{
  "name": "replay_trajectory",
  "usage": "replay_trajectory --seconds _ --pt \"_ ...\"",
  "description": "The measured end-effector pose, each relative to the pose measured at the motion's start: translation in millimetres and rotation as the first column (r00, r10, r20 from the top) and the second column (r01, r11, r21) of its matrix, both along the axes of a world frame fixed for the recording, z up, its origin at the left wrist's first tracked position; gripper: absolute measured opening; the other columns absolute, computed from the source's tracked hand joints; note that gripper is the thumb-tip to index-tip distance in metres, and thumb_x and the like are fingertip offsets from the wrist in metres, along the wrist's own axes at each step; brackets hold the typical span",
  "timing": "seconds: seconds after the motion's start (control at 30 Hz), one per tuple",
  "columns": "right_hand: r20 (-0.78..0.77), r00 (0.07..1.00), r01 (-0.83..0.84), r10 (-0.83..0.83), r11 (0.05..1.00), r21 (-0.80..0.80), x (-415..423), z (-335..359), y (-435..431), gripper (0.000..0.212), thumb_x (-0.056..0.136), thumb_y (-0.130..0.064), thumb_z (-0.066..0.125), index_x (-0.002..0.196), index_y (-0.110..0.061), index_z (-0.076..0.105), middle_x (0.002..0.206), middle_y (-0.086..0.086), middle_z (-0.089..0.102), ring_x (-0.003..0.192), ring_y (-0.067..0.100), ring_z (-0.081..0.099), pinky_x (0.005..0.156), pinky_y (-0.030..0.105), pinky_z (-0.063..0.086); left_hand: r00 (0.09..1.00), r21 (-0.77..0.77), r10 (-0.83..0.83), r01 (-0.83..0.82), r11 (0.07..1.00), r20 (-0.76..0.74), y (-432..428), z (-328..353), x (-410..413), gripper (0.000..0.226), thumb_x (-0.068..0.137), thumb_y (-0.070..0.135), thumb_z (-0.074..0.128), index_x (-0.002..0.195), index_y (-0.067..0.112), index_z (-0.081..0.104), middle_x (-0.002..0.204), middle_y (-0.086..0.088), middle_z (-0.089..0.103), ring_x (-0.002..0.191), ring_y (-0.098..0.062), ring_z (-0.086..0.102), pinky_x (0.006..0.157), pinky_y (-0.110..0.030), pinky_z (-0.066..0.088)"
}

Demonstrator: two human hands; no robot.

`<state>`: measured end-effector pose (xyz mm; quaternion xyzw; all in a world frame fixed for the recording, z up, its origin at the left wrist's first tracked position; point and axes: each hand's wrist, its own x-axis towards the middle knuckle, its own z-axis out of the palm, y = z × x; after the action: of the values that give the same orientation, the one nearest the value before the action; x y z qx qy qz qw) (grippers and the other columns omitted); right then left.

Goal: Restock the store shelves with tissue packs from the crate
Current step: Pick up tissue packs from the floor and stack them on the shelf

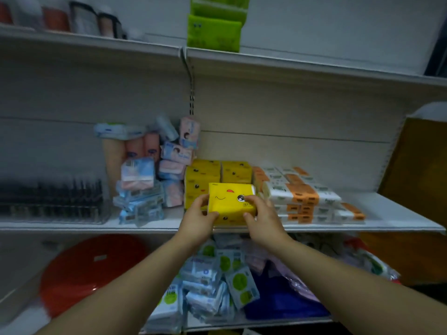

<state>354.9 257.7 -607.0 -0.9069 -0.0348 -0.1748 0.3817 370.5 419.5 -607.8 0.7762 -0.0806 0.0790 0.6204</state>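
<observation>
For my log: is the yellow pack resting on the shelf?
Cannot tell: left hand and right hand grip the pack at the shelf edge; underside hidden.

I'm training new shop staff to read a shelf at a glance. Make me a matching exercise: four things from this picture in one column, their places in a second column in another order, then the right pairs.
Things
1. yellow tissue pack
2. orange-and-white tissue packs
3. green packs
4. red basin

Places
A. on the upper shelf
B. below the middle shelf, left
C. between left hand and right hand
D. on the middle shelf, right side

Pairs: 1-C, 2-D, 3-A, 4-B
</observation>
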Motion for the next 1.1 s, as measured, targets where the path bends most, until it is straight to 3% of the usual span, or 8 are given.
replay_trajectory --seconds 0.1,0.3,0.43,0.63,0.8,0.9,1.0,1.1 --pt "0.021 0.999 0.032 -0.032 0.999 -0.009 25 16 -9 0.039 0.094 -0.017 0.051 0.132 -0.027 0.046 0.133 0.008 0.038 0.116 0.024 0.048 0.090 0.022 0.034 1.000 0.061 0.012 -0.013 0.998 0.015 -12 14 19 0.048 0.089 0.004 0.055 0.135 0.015 0.044 0.133 -0.003 0.052 0.113 -0.018 0.053 0.095 -0.028 0.040" --pt "-0.016 0.992 0.128 -0.129 0.991 -0.041 81 31 -34 0.041 0.092 -0.017 0.050 0.132 -0.024 0.047 0.136 0.010 0.045 0.119 0.028 0.048 0.092 0.028 0.039 1.000 0.035 0.011 -0.011 0.999 -0.023 -47 36 68 0.047 0.092 0.003 0.051 0.137 0.011 0.042 0.137 -0.004 0.050 0.116 -0.012 0.047 0.088 -0.023 0.036" --pt "-0.123 0.987 0.102 -0.106 0.994 -0.040 110 29 -43 0.044 0.093 -0.020 0.049 0.136 -0.023 0.041 0.135 0.009 0.045 0.111 0.027 0.053 0.081 0.027 0.043 0.994 0.060 0.024 -0.018 0.998 -0.111 -59 33 99 0.050 0.093 0.010 0.051 0.141 0.011 0.038 0.142 -0.004 0.045 0.119 -0.017 0.048 0.092 -0.028 0.040" --pt "-0.244 0.968 0.052 -0.058 0.998 -0.030 137 15 -38 0.053 0.092 -0.025 0.053 0.141 -0.017 0.035 0.140 0.013 0.037 0.123 0.030 0.046 0.097 0.031 0.043 0.980 0.100 0.073 -0.055 0.993 -0.186 -67 17 118 0.052 0.092 0.012 0.054 0.140 0.011 0.036 0.141 -0.008 0.044 0.125 -0.025 0.046 0.103 -0.037 0.041" --pt "-0.249 0.968 0.006 -0.004 1.000 0.008 131 6 -37 0.077 0.088 -0.026 0.060 0.150 -0.029 0.014 0.158 0.005 -0.004 0.145 0.029 0.010 0.114 0.033 0.027 0.983 0.256 0.029 0.019 0.966 -0.182 -66 13 116 0.054 0.089 0.011 0.056 0.140 0.011 0.036 0.145 -0.009 0.039 0.128 -0.025 0.044 0.105 -0.036 0.041" --pt "-0.202 0.979 -0.030 0.036 0.999 0.032 118 2 -37 0.079 0.090 -0.024 0.060 0.151 -0.030 0.011 0.158 -0.002 -0.011 0.147 0.024 0.000 0.115 0.032 0.019 0.987 0.316 -0.027 0.076 0.946 -0.158 -61 14 105 0.060 0.090 0.011 0.056 0.145 0.011 0.030 0.149 -0.007 0.035 0.135 -0.023 0.037 0.103 -0.026 0.034" --pt "-0.146 0.984 -0.098 0.098 0.995 0.010 100 -4 -37 0.065 0.091 -0.024 0.058 0.148 -0.023 0.027 0.157 0.000 0.014 0.143 0.020 0.020 0.112 0.030 0.027 0.991 0.358 -0.063 0.102 0.928 -0.118 -54 11 90 0.065 0.090 0.012 0.058 0.146 0.013 0.027 0.151 -0.004 0.031 0.138 -0.019 0.032 0.093 -0.016 0.030" --pt "-0.136 0.982 -0.121 0.130 0.990 0.071 76 -13 -36 0.040 0.089 -0.021 0.060 0.129 -0.021 0.056 0.131 -0.001 0.056 0.114 0.013 0.055 0.090 0.022 0.043 0.993 0.399 -0.081 0.108 0.911 -0.085 -41 -1 69 0.068 0.089 0.015 0.059 0.147 0.020 0.025 0.152 -0.001 0.029 0.138 -0.019 0.030 0.100 -0.021 0.031"
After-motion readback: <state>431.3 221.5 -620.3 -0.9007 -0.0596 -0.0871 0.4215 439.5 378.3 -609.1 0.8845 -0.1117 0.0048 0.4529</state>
